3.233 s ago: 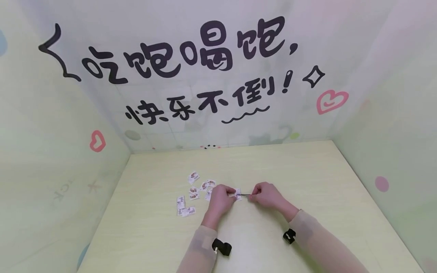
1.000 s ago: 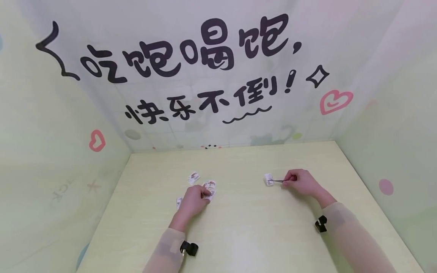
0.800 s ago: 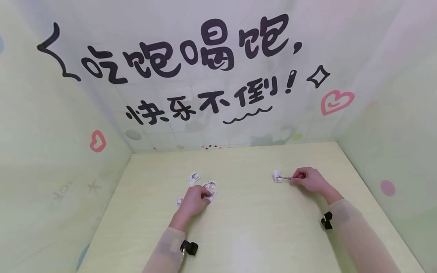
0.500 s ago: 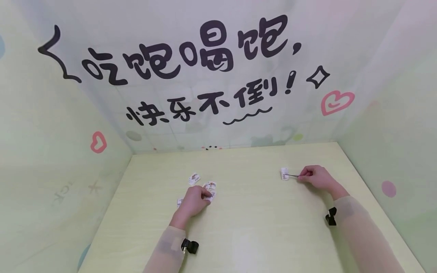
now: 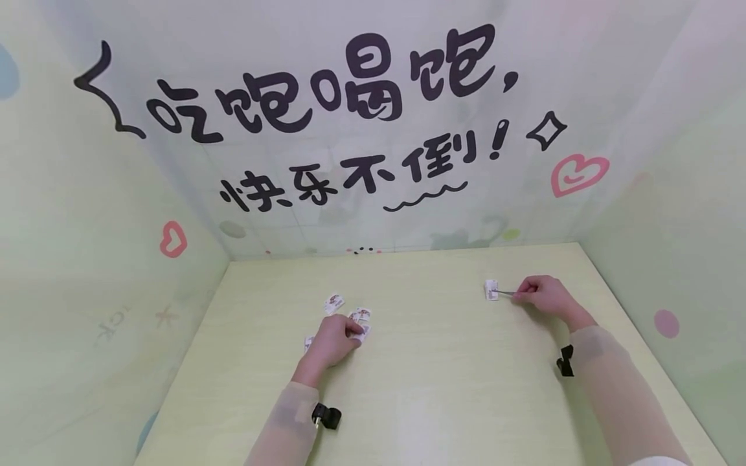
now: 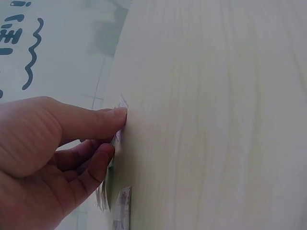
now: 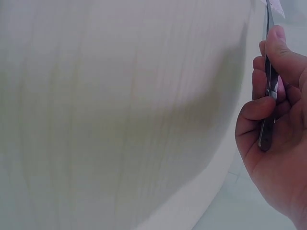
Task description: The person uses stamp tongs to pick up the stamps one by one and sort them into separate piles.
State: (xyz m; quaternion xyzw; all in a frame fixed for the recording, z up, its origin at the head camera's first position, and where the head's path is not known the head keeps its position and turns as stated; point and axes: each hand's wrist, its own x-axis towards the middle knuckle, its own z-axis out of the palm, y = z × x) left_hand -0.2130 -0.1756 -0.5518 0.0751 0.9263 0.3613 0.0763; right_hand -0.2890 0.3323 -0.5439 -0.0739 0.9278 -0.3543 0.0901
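Observation:
In the head view my right hand is at the far right part of the table. Its thumb and fingers hold a pair of metal tweezers, whose tips lie on a small white printed card. A corner of that card shows at the top of the right wrist view. Over on the left, my left hand pinches another small printed card between thumb and fingers. Its fingers partly hide a small group of similar cards. Another card stands out below the fingers in the left wrist view.
One loose card lies behind the left hand, and another is partly covered by it. The pale wooden table is enclosed by printed walls at the back, left and right.
The hands were together at mid-table over a card. They parted: the left went to the cards at left, while the right carried a card with the tweezers to the far right.

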